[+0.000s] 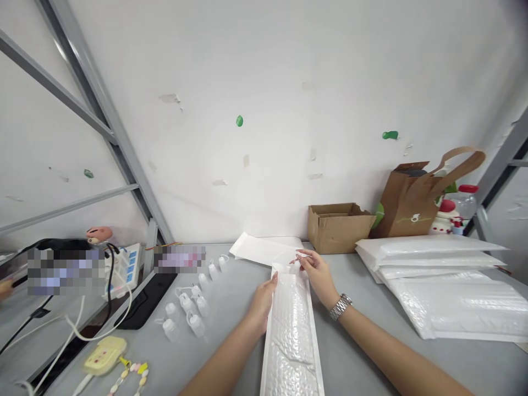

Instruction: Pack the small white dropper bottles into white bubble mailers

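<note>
On the bubble mailer (291, 335), upper left edge: left hand (260, 305) in there, curled nearly closed on the rim, thumb on top
Mailer's mouth: right hand (317, 275) over it, fingers drawn in near something clear; can't tell whether they grip it
Mailer's feel: looks light, soft, slick, likely to skid or buckle on the grey tabletop (346, 363), so take it by the flat side seams
Small bottles (186, 303): left of the mailer, light and tippy by the look of them
Edges and room: bare tabletop both sides of the mailer; mailer stack (470, 302) well right, flat white packaging (259, 248) just past the mouth, cardboard box (340, 231) beyond, to its right
</note>
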Demonstrator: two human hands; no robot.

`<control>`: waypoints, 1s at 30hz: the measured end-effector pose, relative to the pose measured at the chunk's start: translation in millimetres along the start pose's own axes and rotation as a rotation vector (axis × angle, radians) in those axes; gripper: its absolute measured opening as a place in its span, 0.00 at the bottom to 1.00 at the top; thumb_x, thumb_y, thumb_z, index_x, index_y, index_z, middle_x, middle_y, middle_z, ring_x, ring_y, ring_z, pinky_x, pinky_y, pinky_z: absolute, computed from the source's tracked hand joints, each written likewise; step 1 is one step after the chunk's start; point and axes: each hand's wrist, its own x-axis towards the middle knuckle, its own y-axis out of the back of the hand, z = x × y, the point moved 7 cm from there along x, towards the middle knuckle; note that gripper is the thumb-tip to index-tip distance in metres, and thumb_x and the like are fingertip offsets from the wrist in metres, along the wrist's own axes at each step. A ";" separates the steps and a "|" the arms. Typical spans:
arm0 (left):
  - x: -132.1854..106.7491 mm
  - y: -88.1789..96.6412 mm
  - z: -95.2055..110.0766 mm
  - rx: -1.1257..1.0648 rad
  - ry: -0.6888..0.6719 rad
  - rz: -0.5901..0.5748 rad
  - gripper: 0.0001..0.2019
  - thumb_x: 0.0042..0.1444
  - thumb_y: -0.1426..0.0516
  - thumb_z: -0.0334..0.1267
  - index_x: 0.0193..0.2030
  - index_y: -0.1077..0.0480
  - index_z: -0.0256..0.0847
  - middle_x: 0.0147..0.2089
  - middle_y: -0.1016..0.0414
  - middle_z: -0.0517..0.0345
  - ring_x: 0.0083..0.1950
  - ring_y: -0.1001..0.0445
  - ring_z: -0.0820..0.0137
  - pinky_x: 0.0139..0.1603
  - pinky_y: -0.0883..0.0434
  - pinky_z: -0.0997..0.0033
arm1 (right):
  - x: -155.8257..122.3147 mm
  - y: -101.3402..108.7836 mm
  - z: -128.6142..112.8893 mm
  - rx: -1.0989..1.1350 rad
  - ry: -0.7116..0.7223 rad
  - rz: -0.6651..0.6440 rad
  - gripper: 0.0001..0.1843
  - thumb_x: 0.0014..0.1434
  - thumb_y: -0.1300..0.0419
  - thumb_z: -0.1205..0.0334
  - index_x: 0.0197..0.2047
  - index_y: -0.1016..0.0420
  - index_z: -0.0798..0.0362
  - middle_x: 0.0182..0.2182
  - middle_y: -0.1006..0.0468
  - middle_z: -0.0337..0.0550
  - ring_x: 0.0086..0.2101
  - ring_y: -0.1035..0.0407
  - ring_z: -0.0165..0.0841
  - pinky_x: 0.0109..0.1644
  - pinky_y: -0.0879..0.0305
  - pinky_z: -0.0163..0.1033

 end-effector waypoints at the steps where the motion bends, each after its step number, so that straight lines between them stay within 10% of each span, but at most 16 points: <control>1: -0.5 -0.2 0.5 -0.002 0.000 0.004 0.22 0.42 0.38 0.52 0.34 0.27 0.33 0.30 0.22 0.47 0.37 0.25 0.58 0.36 0.32 0.66 | -0.6 -0.9 0.8 0.010 -0.010 -0.003 0.22 0.49 0.41 0.43 0.37 0.32 0.54 0.24 0.23 0.43 0.25 0.32 0.33 0.32 0.36 0.39; 30: -1.6 2.4 6.5 -0.020 -0.041 0.031 0.23 0.38 0.38 0.55 0.30 0.28 0.34 0.25 0.25 0.52 0.34 0.27 0.60 0.34 0.36 0.68 | -12.9 -21.3 -1.2 -0.256 0.002 -0.180 0.27 0.56 0.53 0.41 0.20 0.33 0.54 0.21 0.32 0.38 0.27 0.37 0.31 0.34 0.41 0.36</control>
